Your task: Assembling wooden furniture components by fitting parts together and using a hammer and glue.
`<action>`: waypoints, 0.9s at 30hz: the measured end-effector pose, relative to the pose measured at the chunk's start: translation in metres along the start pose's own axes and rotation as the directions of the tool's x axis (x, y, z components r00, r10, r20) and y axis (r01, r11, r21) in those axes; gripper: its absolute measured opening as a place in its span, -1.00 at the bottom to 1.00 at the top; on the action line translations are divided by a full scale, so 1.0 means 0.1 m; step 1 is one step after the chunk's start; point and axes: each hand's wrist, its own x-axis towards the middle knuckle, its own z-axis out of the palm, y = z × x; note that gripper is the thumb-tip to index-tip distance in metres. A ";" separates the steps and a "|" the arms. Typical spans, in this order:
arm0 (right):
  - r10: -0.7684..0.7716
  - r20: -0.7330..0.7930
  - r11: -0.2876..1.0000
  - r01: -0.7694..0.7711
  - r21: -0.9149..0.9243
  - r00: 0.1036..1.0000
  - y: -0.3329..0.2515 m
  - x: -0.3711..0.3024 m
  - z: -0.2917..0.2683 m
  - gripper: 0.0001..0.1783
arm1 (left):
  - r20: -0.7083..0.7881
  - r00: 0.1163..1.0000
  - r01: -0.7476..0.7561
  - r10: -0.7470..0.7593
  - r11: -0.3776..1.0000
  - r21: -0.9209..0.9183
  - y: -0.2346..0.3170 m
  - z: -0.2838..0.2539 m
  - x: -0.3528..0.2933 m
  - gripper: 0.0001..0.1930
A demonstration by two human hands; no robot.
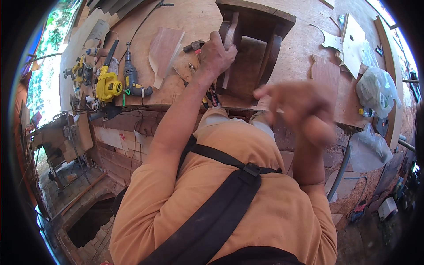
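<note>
A small dark-brown wooden stool (249, 55) lies on the workbench in front of me. My left hand (217, 54) is closed around the edge of its left leg. Blurred by motion, my right hand (304, 110) is raised off the bench's near edge, to the right of the stool. How its fingers are held, and whether anything is in them, cannot be made out. Beside my left hand lies a hammer (193, 46) with a dark head. Pliers (213, 96) rest by the bench edge, below the stool.
On the workbench (141, 24), a yellow blower (107, 84) and a grey drill (130, 75) lie at the left, near a cut wood panel (164, 52). Rightward are a white board (352, 44), a curved panel (326, 75) and clear plastic bags (377, 90). Cables hang under the front edge.
</note>
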 end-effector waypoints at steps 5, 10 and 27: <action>-0.213 0.209 0.898 0.107 0.426 0.954 -0.78 0.15 0.24 -0.69 | -0.005 1.000 -0.010 0.010 1.000 -0.010 -0.02 0.01 0.00 -0.52; -0.217 0.174 0.942 0.159 0.296 0.961 -0.82 0.07 0.29 -0.72 | -0.030 0.999 -0.040 0.040 0.999 -0.002 0.02 0.02 0.02 -0.51; -0.194 0.120 0.966 0.211 -0.147 0.974 -0.71 -0.01 0.35 -0.72 | -0.009 0.999 -0.033 0.033 0.999 0.002 0.01 0.00 0.01 -0.52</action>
